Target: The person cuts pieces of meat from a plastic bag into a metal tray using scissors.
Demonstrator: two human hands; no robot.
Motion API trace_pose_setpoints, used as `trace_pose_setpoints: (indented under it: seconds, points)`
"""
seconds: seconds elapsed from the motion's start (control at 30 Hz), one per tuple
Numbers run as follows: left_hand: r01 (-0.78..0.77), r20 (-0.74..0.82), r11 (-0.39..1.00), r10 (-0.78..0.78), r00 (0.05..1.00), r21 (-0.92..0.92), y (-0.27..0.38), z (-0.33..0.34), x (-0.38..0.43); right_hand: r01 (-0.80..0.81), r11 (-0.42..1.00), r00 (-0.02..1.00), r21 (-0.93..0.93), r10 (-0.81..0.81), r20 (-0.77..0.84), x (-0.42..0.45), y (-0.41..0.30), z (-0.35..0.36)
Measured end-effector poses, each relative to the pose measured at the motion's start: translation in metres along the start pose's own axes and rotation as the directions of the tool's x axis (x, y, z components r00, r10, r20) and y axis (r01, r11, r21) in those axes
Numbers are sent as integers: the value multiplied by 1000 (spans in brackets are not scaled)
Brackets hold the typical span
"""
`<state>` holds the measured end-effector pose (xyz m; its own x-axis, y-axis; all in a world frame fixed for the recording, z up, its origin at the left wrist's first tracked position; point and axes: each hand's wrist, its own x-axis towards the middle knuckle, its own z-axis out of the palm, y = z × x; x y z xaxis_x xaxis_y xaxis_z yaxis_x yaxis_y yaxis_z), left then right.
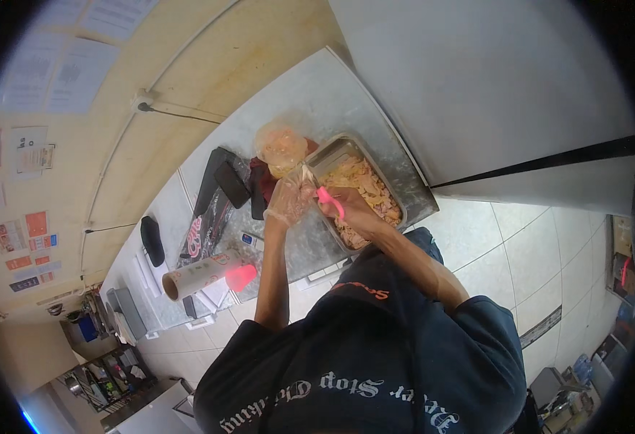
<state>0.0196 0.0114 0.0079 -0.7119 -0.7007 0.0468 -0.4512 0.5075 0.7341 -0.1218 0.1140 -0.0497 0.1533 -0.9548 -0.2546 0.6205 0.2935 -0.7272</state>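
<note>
My left hand (289, 198), in a clear plastic glove, is at the left rim of a metal pan (402, 205). Its fingers are curled, and whether they grip something is hidden. My bare right hand (356, 209) is closed on a pink-handled tool (325, 196), which looks like scissors; its working end meets the left fingers. Chopped pale meat (369, 182) covers much of the pan's bottom. Just beyond the left hand sits a clear plastic bag (280, 142) with pale orange contents, next to a dark red cloth (263, 182).
On the metal table (306, 122) lie a black phone (232, 184), a black plastic packet (206, 230), a printed roll (201, 274), a pink cup (240, 278) and a black object (152, 241). A tall grey cabinet (485, 81) stands at the right, a wall (198, 70) at the left.
</note>
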Motion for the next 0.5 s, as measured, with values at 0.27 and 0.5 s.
trace_pose_setpoints:
  seconds: [0.27,0.5]
  points:
    - [19,69,989,-10,998,-143,-13,0,2,3,1000,1000,-2,-3,-3,0,5,-6]
    - [-145,15,989,145,989,12,-16,4,3,9,1000,999,5,-9,-34,3,0,-2]
